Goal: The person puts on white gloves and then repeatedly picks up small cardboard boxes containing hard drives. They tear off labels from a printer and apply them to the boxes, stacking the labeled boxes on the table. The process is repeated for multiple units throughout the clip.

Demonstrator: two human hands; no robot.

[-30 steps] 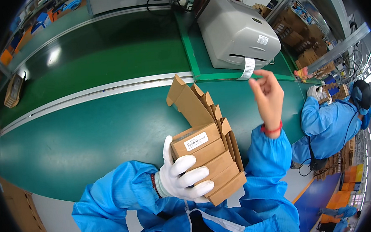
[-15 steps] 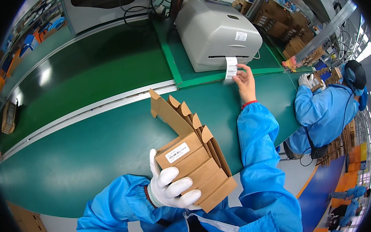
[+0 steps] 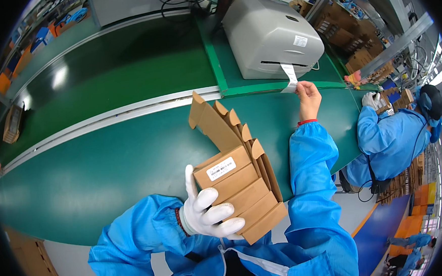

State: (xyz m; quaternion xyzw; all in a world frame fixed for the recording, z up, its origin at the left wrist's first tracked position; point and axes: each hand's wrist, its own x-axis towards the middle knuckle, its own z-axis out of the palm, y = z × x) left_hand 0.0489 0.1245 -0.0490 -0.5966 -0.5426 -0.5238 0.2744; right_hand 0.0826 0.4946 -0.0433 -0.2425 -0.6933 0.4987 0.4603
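My left hand, in a white glove, is wrapped round a row of several small brown cardboard boxes. Their lids stand open on the far side, and the leftmost box carries a white label. A printed white label strip hangs from the slot of the grey label printer. My bare right hand pinches the strip near its lower right edge, with thumb and fingertips together. The strip is bent and still reaches into the slot.
A green workbench stretches across, with a metal rail along a darker green belt. A small carton lies at the far left. Another person in blue handles boxes at the right. Cables run behind the printer.
My right hand has closed at the strip's edge, and the strip has bent and twisted. The view has shifted slightly; the boxes remain in my left hand.
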